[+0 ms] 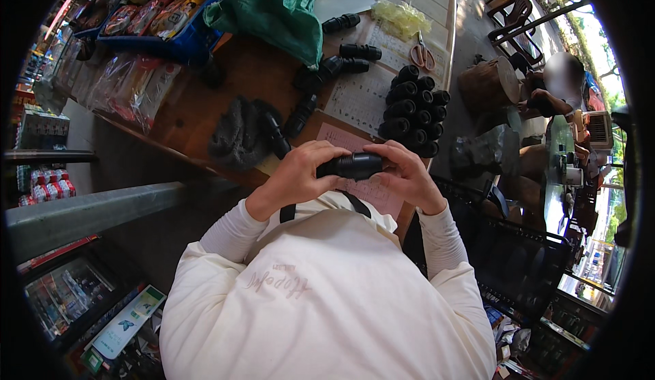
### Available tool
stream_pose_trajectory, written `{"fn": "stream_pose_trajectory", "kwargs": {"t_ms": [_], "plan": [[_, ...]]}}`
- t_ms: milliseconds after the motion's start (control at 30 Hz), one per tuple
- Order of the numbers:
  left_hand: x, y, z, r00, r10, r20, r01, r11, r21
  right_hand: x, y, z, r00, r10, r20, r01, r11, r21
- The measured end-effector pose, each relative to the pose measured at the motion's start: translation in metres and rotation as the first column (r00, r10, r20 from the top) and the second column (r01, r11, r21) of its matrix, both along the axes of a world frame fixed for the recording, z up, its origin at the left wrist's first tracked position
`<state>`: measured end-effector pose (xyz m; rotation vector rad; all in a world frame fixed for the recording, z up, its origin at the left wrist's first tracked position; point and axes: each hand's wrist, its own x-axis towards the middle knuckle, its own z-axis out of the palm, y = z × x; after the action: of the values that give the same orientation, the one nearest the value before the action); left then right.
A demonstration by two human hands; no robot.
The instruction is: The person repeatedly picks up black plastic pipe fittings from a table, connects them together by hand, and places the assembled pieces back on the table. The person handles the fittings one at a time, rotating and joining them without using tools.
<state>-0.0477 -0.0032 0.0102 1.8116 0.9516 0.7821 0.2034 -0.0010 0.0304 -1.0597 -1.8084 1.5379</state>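
Fitting: black pipe fitting point(351, 166) held at chest height, just in front of the near table edge – long axis runs left-right, roughly level, ends hidden in the palms.
Left hand point(300, 170): fingers curled tight round the fitting's left end.
Right hand point(404, 172): fingers wrapped over the right end, thumb on top.
Table point(225, 86): wooden, near edge slants down to the right just past the hands; right edge drops off by a log stump point(488, 83).
Room: little free top – stacked fittings point(413, 110) just beyond the right hand, loose ones point(348, 51) further back, grey cloth point(239, 133) left of the hands.
Far side: green bag point(280, 8), blue crate point(187, 35), scissors point(423, 56) on paper sheets point(365, 93).
Left flank: metal rail point(82, 213) near the left elbow.
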Motion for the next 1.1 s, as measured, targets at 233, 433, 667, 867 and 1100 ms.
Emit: {"fn": "stream_pose_trajectory", "kwargs": {"t_ms": [233,433,667,867,1100], "plan": [[0.003,0.003,0.001,1.000,-0.001,-0.002,0.001,1.000,-0.014,-0.001,0.001,-0.003,0.989,-0.149,-0.003,0.146,0.976,-0.163],[0.008,0.003,-0.003,1.000,-0.002,0.003,0.002,0.999,-0.035,0.003,0.003,0.005,0.977,-0.085,0.197,0.113,0.984,-0.134],[0.006,0.005,-0.002,0.998,-0.008,0.059,0.013,0.997,-0.080,-0.001,0.004,0.008,0.994,-0.072,0.079,0.059,0.986,0.153],[0.004,0.008,-0.001,0.998,-0.035,0.054,0.039,0.996,-0.081,0.008,0.008,0.002,0.820,-0.031,0.572,0.059,0.998,-0.031],[0.005,0.007,-0.005,0.996,-0.080,0.034,0.082,0.994,-0.076,0.017,0.008,0.006,0.976,-0.047,0.214,-0.014,0.961,0.276]]}}
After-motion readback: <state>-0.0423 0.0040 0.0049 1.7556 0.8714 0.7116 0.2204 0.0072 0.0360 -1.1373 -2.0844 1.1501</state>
